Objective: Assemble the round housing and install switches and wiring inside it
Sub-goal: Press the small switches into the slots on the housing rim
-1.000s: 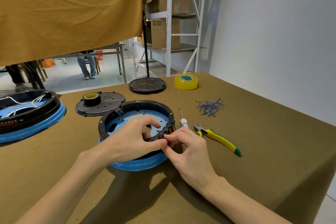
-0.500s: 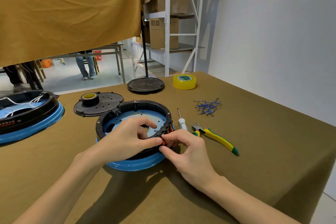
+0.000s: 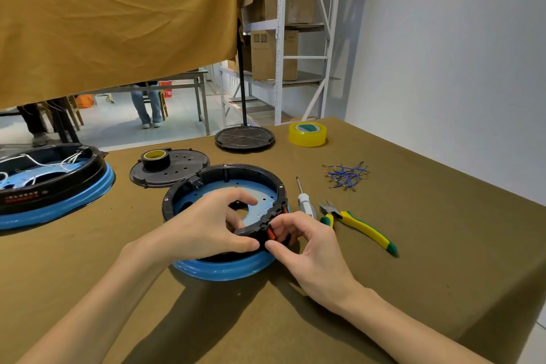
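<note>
Black-walled and blue-rimmed, the round housing (image 3: 224,186) sits on the brown surface (image 3: 428,245) just in front of the person. The left hand (image 3: 204,224) curls over its near wall, thumb outside and fingers (image 3: 242,195) bent inside, gripping it. The right hand (image 3: 307,245) pinches a red switch (image 3: 271,234) against the wall's outer face (fingertips nearly meeting the left thumb). Just right of the housing lie a screwdriver (image 3: 304,201) and yellow-handled pliers (image 3: 357,224); blue wires (image 3: 345,176) lie beyond them.
</note>
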Motion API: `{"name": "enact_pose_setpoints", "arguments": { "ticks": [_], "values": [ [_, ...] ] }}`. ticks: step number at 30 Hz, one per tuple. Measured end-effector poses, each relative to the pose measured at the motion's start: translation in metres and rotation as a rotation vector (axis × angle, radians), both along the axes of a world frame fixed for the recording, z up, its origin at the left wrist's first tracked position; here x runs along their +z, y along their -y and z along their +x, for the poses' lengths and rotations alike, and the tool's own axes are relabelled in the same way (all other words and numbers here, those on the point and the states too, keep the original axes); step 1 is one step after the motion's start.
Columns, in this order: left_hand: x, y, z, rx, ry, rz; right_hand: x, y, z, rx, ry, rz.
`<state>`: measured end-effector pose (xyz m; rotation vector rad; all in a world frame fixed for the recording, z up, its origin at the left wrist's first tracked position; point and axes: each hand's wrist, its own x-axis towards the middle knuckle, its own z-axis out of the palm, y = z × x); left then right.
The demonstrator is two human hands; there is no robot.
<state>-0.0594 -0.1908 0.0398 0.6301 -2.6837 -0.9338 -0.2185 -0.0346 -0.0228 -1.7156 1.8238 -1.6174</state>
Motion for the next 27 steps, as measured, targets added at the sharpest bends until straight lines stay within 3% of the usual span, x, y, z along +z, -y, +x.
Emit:
{"name": "enact_pose_setpoints", "arguments": {
  "ticks": [22, 27],
  "values": [
    [-0.013, -0.010, -0.009, 0.079, -0.146, -0.130, 0.000, -0.001, 0.002, -0.028, -0.085, -0.046],
    [-0.012, -0.012, -0.011, 0.093, -0.140, -0.129, 0.013, 0.003, -0.017, -0.030, -0.200, 0.008]
  ]
}}
